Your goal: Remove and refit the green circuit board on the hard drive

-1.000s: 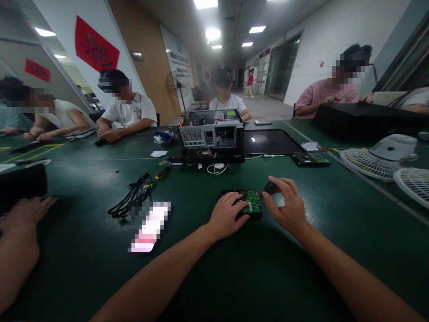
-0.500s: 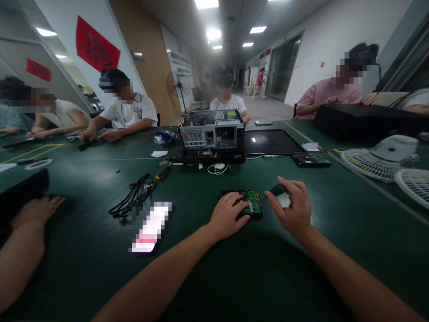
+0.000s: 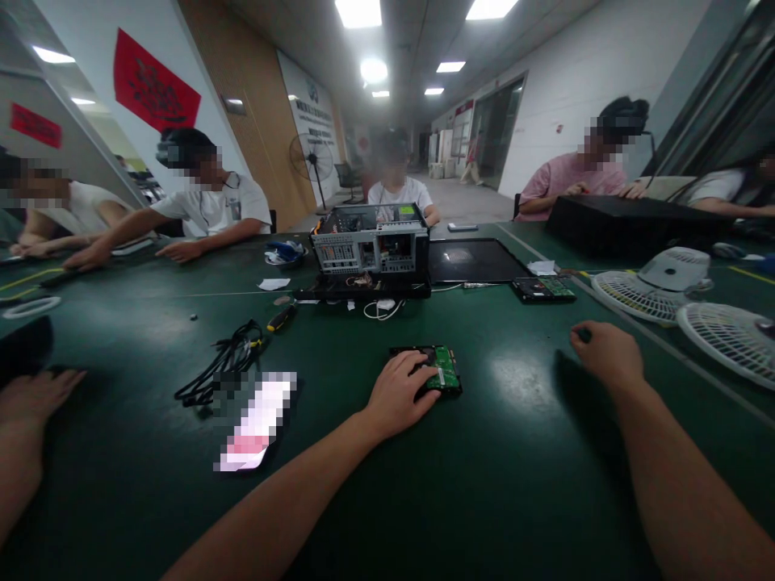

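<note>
My left hand point(image 3: 403, 394) rests on a hard drive point(image 3: 446, 367), its fingers bent over the near left part. The drive lies flat on the green table, and its green circuit board shows to the right of my fingers. Well to the right, my right hand point(image 3: 610, 355) hovers over the table with its fingers curled together. A small dark patch shows between thumb and forefinger; I cannot make out what it is.
An opened computer case point(image 3: 369, 242) stands ahead, beside a dark flat panel point(image 3: 478, 260). Another hard drive point(image 3: 543, 289) and white fan parts point(image 3: 642, 292) lie right. Left are a yellow-black screwdriver point(image 3: 282, 317), black cables point(image 3: 221, 363) and a phone point(image 3: 257, 420). Co-workers sit around.
My right hand has moved right, away from the hard drive, and its fingers have curled in. My left hand stays on the drive. The view has turned slightly right.
</note>
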`<state>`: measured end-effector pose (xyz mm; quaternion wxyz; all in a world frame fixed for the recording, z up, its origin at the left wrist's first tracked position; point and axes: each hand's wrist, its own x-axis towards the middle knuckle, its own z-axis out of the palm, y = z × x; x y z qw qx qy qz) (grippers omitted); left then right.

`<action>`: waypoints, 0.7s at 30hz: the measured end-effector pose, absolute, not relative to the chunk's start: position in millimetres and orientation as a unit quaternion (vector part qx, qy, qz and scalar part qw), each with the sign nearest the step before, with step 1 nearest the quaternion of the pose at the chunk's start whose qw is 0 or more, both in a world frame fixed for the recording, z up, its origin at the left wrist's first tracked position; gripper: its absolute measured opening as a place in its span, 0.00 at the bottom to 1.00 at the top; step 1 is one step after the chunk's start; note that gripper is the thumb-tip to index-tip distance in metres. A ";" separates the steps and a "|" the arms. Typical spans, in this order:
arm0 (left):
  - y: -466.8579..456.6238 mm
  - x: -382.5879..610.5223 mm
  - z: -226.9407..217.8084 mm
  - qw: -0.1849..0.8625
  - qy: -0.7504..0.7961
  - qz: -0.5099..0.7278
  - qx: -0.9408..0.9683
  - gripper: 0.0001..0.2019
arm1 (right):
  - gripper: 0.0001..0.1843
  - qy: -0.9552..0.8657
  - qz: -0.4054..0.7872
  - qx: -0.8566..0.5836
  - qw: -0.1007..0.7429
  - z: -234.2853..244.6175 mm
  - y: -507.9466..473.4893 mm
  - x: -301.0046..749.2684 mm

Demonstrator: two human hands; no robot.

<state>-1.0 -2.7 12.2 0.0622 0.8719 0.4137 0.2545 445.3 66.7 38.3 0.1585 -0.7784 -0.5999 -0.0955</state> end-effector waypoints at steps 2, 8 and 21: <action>-3.0 -0.6 12.9 0.062 0.415 0.254 0.871 0.20 | 0.17 -0.615 -0.061 -0.778 0.114 28.2 72.7 440.3; -3.4 -0.8 13.5 0.062 0.412 0.257 0.872 0.20 | 0.22 -0.627 -0.049 -0.775 0.062 16.9 81.5 420.6; -3.1 -1.2 13.7 0.074 0.416 0.261 0.868 0.22 | 0.17 -0.624 -0.032 -0.777 0.072 12.1 88.6 430.6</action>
